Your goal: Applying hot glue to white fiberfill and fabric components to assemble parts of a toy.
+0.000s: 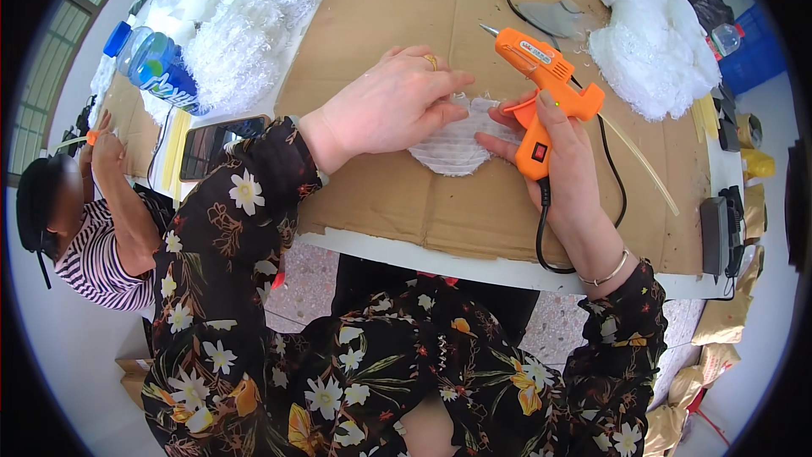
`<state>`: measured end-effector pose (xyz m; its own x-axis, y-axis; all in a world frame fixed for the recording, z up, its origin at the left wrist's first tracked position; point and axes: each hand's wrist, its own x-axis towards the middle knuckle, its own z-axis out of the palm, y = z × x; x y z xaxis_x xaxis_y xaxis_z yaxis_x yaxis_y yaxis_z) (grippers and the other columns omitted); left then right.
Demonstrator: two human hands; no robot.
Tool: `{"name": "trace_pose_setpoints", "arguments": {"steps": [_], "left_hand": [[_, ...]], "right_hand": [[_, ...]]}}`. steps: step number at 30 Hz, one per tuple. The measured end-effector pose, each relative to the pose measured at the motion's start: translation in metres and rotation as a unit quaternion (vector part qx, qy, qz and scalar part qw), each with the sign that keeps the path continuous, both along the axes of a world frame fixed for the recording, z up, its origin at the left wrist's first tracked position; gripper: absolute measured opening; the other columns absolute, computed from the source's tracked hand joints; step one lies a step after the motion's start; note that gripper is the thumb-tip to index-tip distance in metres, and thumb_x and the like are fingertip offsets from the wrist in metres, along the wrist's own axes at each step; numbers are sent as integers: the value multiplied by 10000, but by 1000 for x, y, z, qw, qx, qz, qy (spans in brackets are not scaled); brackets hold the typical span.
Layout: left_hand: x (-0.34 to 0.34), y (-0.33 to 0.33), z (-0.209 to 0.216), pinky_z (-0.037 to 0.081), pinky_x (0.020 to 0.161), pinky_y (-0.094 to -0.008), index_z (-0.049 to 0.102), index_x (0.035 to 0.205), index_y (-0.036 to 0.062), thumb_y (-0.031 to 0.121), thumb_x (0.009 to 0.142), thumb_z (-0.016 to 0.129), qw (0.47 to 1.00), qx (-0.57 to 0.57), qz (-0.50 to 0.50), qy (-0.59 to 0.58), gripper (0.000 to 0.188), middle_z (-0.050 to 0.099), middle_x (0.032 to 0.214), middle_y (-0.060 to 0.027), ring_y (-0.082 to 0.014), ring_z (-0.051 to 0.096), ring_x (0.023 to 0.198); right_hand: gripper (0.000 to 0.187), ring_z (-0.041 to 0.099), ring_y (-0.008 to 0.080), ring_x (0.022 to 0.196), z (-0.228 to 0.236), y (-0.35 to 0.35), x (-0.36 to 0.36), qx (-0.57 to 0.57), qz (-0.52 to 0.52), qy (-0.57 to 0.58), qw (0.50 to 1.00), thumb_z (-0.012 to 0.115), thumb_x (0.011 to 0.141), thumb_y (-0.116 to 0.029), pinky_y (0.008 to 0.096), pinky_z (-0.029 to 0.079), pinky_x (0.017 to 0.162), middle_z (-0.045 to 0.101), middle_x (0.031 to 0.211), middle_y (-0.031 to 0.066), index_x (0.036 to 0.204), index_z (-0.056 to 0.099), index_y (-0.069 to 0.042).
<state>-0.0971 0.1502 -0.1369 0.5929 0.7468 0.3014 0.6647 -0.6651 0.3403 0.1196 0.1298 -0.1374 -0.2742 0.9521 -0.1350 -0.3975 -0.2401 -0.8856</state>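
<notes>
An orange hot glue gun (545, 76) is gripped in my right hand (562, 148), its nozzle aimed up and to the left. Beneath both hands a small piece of white ribbed fabric (452, 151) with frayed edges lies on the cardboard. Fingers of my right hand also reach onto the fabric's right side. My left hand (393, 101) rests over its upper left edge with the fingers stretched out; some fingertips are hidden, and I see nothing held in them. The gun's black cord (544, 203) loops down past my right wrist.
Brown cardboard (364, 195) covers the table. Fluffy white material (254, 34) is heaped at the left, with another white heap (655, 51) at the right. A blue-labelled bottle (152, 63) and a phone (218, 145) are left. A glue stick (647, 171) lies right. Another person (106, 228) works at far left.
</notes>
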Motion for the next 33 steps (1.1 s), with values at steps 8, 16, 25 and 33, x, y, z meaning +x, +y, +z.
{"name": "trace_pose_setpoints", "arguments": {"steps": [8, 16, 25, 33], "left_hand": [[2, -9, 5, 392, 879, -419, 666, 1009, 80, 288, 823, 613, 998, 17, -11, 59, 283, 592, 937, -92, -267, 528, 983], [-16, -10, 4, 415, 838, -426, 682, 980, 84, 261, 842, 605, 997, 67, 1, -47, 237, 636, 844, -89, -268, 549, 923], [-35, -2, 2, 430, 885, -385, 687, 937, 67, 153, 826, 556, 996, 27, 30, -75, 192, 634, 912, -113, -319, 552, 953], [-51, -6, 14, 422, 913, -408, 674, 949, 46, 40, 731, 509, 995, 40, 40, -79, 274, 627, 990, -111, -320, 546, 995]], "right_hand": [[337, 582, 233, 1007, -3, 4, 1, -13, 5, 8, 1000, 455, 971, -281, 459, 551, 827, 576, 1007, 138, 1145, 478, 7], [351, 581, 242, 1015, -3, 3, -1, -3, 11, 15, 1000, 467, 966, -276, 462, 548, 830, 578, 1014, 138, 1177, 463, 5], [337, 580, 252, 1014, -1, -2, -14, -9, 8, 12, 1000, 470, 965, -273, 469, 544, 828, 576, 1008, 150, 1154, 471, 5], [330, 577, 246, 1010, 3, -4, -17, -3, 8, 3, 1000, 463, 966, -276, 462, 543, 832, 573, 1005, 149, 1139, 478, 4]]}}
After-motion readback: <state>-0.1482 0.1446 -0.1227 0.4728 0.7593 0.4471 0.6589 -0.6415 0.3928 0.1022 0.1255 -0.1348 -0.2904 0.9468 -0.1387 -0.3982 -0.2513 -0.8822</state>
